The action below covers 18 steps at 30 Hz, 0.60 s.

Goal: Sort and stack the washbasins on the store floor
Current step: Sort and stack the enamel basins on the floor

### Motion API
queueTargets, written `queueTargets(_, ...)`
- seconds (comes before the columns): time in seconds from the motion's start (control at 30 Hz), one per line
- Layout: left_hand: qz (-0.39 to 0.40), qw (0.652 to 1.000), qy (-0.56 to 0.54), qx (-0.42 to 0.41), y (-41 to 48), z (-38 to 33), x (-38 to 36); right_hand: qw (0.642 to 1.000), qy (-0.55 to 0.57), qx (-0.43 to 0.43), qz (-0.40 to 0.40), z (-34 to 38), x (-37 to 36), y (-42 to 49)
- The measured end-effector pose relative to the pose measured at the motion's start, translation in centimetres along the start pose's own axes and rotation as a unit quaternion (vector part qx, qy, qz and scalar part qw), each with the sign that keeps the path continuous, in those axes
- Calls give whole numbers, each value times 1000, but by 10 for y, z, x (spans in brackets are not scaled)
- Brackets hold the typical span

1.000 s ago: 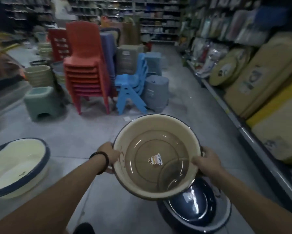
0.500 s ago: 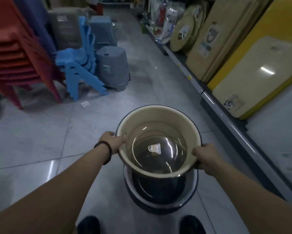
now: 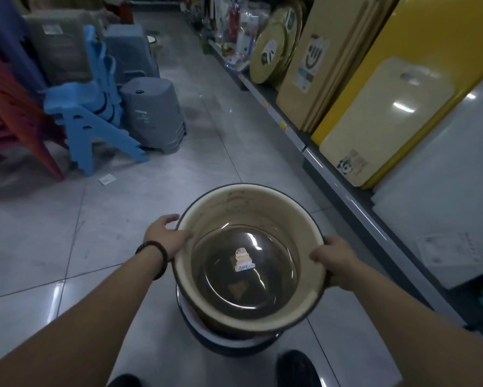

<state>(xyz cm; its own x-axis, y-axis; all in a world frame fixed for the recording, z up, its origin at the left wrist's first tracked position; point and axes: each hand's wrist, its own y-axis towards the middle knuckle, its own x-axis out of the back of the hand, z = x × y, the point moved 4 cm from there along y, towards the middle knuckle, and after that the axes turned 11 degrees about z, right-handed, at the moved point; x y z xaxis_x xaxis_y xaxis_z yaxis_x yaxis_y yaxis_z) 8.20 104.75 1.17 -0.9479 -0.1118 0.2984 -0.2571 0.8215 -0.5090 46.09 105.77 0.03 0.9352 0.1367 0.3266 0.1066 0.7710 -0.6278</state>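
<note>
over the tiled floor [image 3: 53, 247], left hand [image 3: 166, 237] and right hand [image 3: 336, 262] each gripped the cream washbasin [image 3: 226, 216] rim, held just above the dark basin [image 3: 234, 346] between the shoes

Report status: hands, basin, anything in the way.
Left hand, right hand grip cream basin by its rim. Held over dark-rimmed basin on floor; seating unclear. Black shoe beside that one.

The cream basin [image 3: 248, 275] (earlier tilted up) has dropped into the floor basin [image 3: 234, 349].
</note>
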Motion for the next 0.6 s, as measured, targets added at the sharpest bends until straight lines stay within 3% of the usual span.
queueTargets(0.07, 8, 993, -98, 62, -4, 11, -9, 995, 88, -34, 19, -11, -10, -2)
queueTargets(0.13, 96, 977, -133, 134, -11, 26, -32, 988, 136, -65, 37, -22, -28, -5)
queueTargets(0.23, 109, 974, -144, 139, -11, 33, -47, 979, 140, -105, 107, -32, -47, -15)
queueTargets(0.3, 94, 980, -113, 135, -5, 32, -40, 979, 126, -110, 121, -33, -42, -14)
queueTargets(0.43, 107, 984, 42, 138, 9, 35, -19, 994, 88, -57, -8, -36, -12, 8)
queueTargets(0.6, 87, 977, 157, 113, 22, 40, -21, 998, 20, -58, -5, -55, -20, 26)
